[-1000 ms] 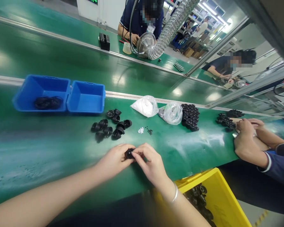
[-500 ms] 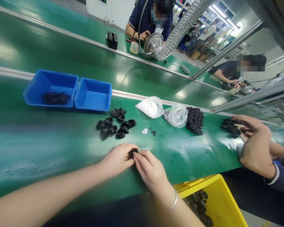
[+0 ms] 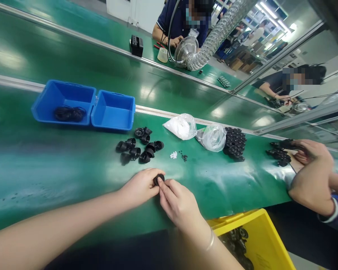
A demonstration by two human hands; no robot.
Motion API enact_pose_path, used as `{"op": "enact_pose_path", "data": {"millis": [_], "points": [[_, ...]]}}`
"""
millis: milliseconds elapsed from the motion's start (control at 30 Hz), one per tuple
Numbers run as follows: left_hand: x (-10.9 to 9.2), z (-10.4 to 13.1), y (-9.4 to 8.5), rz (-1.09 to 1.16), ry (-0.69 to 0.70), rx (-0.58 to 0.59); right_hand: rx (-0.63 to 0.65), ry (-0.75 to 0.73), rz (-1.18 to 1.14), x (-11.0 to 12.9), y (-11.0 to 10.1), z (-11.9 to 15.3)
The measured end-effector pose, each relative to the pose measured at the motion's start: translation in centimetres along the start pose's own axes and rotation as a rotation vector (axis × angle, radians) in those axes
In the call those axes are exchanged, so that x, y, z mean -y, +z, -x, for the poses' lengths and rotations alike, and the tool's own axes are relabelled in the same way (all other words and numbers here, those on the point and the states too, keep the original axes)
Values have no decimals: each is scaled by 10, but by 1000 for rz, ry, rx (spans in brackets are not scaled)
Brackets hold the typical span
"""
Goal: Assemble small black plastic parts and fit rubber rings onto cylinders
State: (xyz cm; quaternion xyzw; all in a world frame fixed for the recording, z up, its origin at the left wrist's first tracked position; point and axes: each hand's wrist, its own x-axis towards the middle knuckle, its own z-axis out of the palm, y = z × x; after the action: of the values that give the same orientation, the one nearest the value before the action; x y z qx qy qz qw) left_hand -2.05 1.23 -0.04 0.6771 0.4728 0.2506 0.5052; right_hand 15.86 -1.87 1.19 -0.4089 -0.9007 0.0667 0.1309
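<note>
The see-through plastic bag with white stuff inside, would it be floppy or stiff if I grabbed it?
The clear plastic bag with white contents would probably be floppy, since its film looks thin and wrinkled. It may sag or change shape when lifted, because it lies slumped on the shiny green tabletop.

Tube lights (image 3: 269,10) glow at upper right; pale glare patches the counter (image 3: 228,183); bottom centre is dim; wide-angle distortion stretches the edges.

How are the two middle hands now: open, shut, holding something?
Left hand: closed around a black piece.
Right hand: touching that piece; cannot tell whether it grips anything.
</note>
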Motion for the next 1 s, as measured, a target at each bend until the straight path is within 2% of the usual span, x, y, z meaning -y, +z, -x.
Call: {"op": "enact_pose_path", "data": {"millis": [200, 400, 467, 633, 700, 900, 1000], "points": [[2, 0, 1, 79, 7, 12, -201, 24, -103, -3, -1, 5], [1, -2, 1, 27, -15, 0, -57, -27, 12, 0, 3, 3], [-1, -2, 0, 102, -32, 15, -71, -24, -21, 0, 1, 3], [-1, -1, 1, 496, -47, 127, -361, 110, -285, -7, -1, 5], [1, -2, 2, 591, -47, 148, -415, 169, -346, -10, 1, 5], [-2, -4, 0, 638, -82, 174, -402, 238, -418, -16, 8, 4], [-7, -3, -1, 645, -81, 182, -381, 221, -429, -16, 6, 6]]}}
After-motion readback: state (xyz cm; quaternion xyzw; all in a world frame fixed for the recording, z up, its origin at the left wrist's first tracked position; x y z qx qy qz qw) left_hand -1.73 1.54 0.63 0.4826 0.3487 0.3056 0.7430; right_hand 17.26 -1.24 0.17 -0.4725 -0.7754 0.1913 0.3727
